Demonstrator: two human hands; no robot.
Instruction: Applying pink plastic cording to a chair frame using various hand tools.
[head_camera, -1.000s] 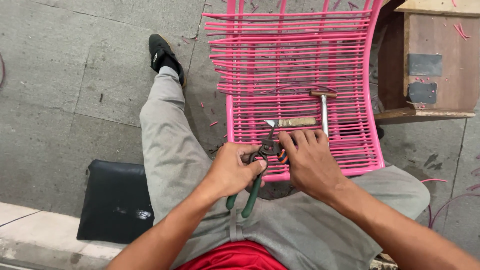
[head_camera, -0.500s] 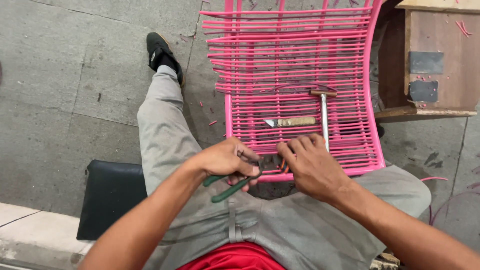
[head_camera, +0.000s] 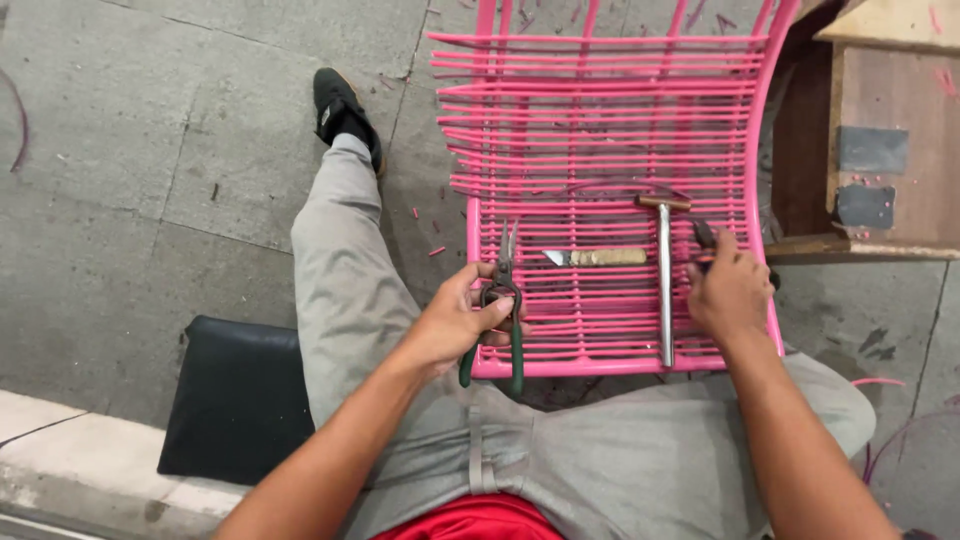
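The left hand's fingers (head_camera: 478, 318) are clenched round the green-handled metal snips (head_camera: 503, 320), which lie on the near left edge of the pink woven-cord chair frame (head_camera: 610, 130), blades pointing away from the person. The right hand (head_camera: 730, 292) rests at the frame's right edge, fingers curled over a small dark tool (head_camera: 704, 235) whose shape I cannot tell. Between the hands lie a tan-handled knife (head_camera: 598, 257) and a wooden-headed hammer with a steel shaft (head_camera: 664, 275); a wooden box (head_camera: 880, 140) stands at right on the concrete floor (head_camera: 150, 150).

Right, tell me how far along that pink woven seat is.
Done: the pink seat is strung nearly all across. In hand: left hand holds green-handled pliers at the front edge; right hand grips the right rim. Hammer and knife lie idle. What's left can't be told.
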